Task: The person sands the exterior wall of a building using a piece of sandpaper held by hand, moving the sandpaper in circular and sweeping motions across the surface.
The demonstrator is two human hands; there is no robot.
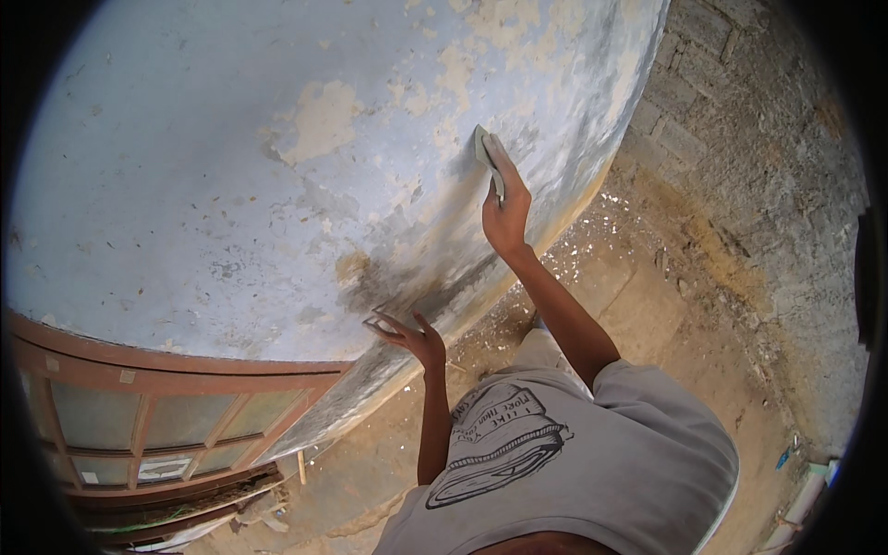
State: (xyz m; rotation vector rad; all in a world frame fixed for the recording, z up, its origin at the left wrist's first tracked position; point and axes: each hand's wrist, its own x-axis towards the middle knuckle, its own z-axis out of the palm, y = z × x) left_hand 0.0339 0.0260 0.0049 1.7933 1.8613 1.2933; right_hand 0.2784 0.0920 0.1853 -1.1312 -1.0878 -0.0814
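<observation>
In my right hand [507, 208] is a flat grey-green scraper [482, 148], pinched between thumb and fingers. Its edge lies against the peeling pale blue wall [222, 139]; the hand covers part of the tool, so its full shape is hidden. My left hand [418, 340] is lower and to the left, beside a dark, worn stretch of the same wall. Its fingers are spread, nothing is in them, and the fingertips appear to rest on the surface. Cream and grey patches show where paint has come off around both hands.
At the lower left, a brown wooden window frame [185, 375] with glass panes adjoins the wall. White flakes [606, 222] lie scattered on the dirt floor [638, 305]. A rough block wall [758, 139] stands to the right, with a pale pipe [797, 509] near its foot.
</observation>
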